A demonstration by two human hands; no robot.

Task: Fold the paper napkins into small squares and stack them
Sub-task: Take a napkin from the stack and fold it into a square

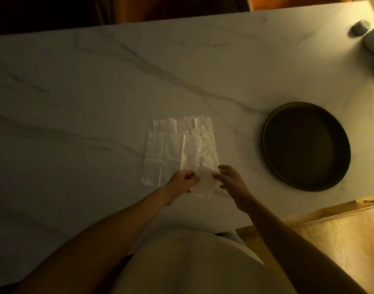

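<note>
Marble table (97, 81), left hand (183, 180) fingers pinching folded napkin (205, 181), right hand (229, 179) fingers spread beside it

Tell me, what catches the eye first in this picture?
Two hands meet at the table's near edge: the left hand pinches a small folded napkin, the right hand open beside it. Behind them lies a spread of unfolded napkins; a dark round tray sits to the right.

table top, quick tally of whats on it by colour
White: 2, the flat napkin pile and the folded napkin that the left hand pinches, the right hand open beside it
Dark: 1, the round tray
Grey: 1, a small blurred object at the far corner
Total: 4
</note>
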